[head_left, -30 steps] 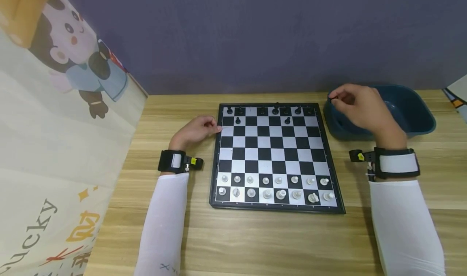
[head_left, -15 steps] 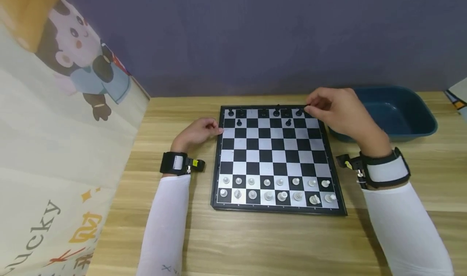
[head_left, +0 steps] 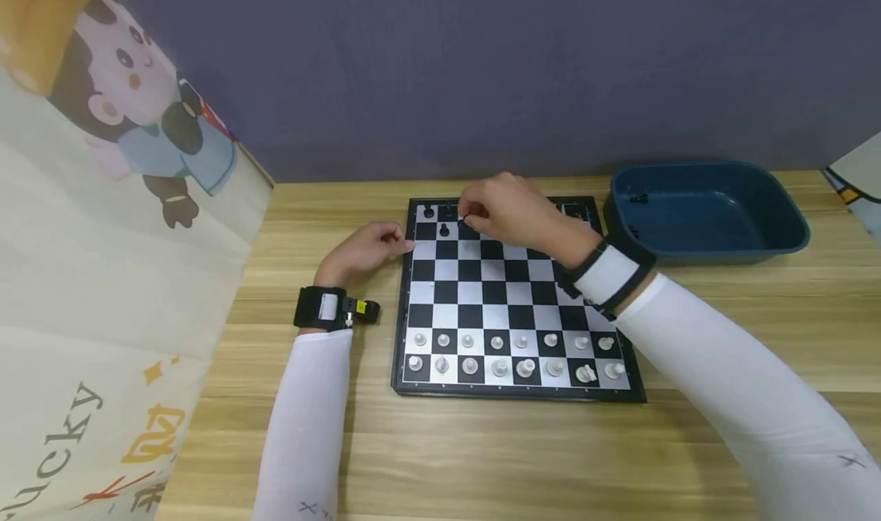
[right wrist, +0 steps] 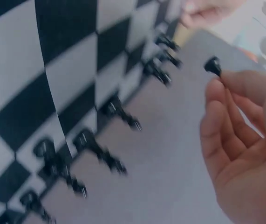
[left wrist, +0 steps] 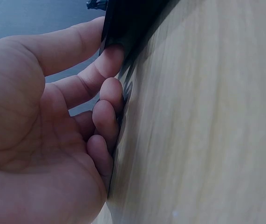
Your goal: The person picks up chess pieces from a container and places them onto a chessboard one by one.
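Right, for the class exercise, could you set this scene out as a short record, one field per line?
Right hand: pinches a single black piece, over the board's far part
Left hand: thumb and forefinger at the chessboard's left edge
White pieces: two rows of eight, near side
Other black pieces: far side; some hidden in head view
Tub: right of board, black pieces inside
Surface: wooden table

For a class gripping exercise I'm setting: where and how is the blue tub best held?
Probably pinch the blue tub by its right rim, coming from above and the right: its open top faces up, while its left end sits close to the chessboard.
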Tool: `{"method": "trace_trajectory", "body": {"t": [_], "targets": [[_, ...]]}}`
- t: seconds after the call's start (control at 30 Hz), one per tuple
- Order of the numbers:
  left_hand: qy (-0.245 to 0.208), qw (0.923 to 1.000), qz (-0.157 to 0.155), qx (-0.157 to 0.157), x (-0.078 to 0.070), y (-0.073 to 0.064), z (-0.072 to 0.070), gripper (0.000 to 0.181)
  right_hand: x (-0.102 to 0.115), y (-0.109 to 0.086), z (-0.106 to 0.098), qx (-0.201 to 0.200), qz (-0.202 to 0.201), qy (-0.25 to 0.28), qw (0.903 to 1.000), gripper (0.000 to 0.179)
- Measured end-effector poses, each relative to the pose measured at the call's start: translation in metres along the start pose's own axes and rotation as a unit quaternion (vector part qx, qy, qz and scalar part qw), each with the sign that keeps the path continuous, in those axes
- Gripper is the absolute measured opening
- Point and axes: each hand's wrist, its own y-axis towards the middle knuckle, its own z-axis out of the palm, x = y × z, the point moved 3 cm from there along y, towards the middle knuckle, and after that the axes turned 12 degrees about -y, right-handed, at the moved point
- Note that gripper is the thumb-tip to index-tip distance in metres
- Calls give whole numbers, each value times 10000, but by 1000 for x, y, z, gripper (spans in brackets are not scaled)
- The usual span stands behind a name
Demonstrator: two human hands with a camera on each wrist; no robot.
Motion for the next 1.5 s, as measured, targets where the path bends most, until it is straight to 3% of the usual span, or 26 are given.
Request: {"method": "trace_trajectory", "body": {"t": [0.27,0.57,0.93,1.3,1.5], "targets": [[56,10000,68,-11,-1,0,-2,25,17,37,21,-175,-118,245,9995,14],[38,9999,40,-85,0,-1,-2,25,22,57,37,-45,-59,-287,9996,16],[98,9998,155,-9,2,4,-2,23,26,64,49,45,-102,-733,9972,16],[-28,9999,96,-22,0,3,-1,22,25,64,54,129,-177,-751,9969,15],[-86,9999,122,-46,0,3,-1,23,26,53,43,-158,-205,-662,9975,23]]}}
